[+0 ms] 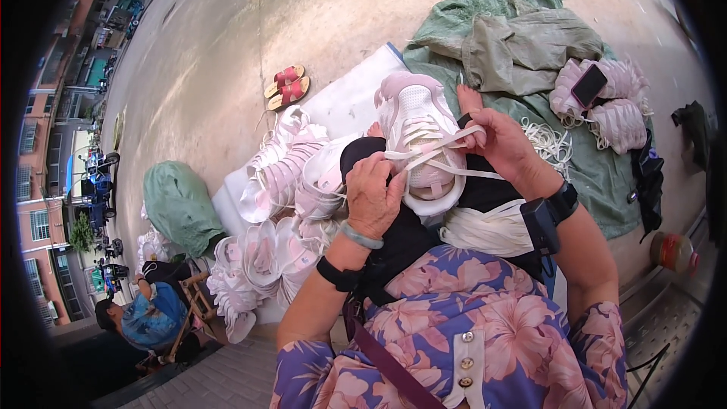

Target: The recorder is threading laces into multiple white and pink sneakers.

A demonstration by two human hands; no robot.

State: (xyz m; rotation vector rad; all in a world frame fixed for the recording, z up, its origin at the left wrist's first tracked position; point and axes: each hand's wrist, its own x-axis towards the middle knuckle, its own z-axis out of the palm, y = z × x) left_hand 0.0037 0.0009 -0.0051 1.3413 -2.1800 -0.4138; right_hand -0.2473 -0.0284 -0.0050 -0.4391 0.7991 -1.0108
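A white and pale pink sneaker [415, 110] rests across my lap, toe pointing away from me. White shoelaces [433, 153] cross over its tongue. On the left side of the shoe, my left hand [374, 191] pinches a lace near the collar. My right hand [496, 140], raised at the shoe's right side, grips the other lace between thumb and fingers. A thick bundle of white laces [485, 229] lies on my right thigh. More pink and white sneakers [284, 174] are piled at my left.
Loose laces [547, 144] lie on a green tarp [606, 189] at right. Beyond them a phone [589, 86] rests on bundled sneakers. Red slippers [288, 92] sit past a white sheet [348, 98]. A green sack [180, 204] and a seated person [155, 318] are at left; a bottle [672, 252] stands right.
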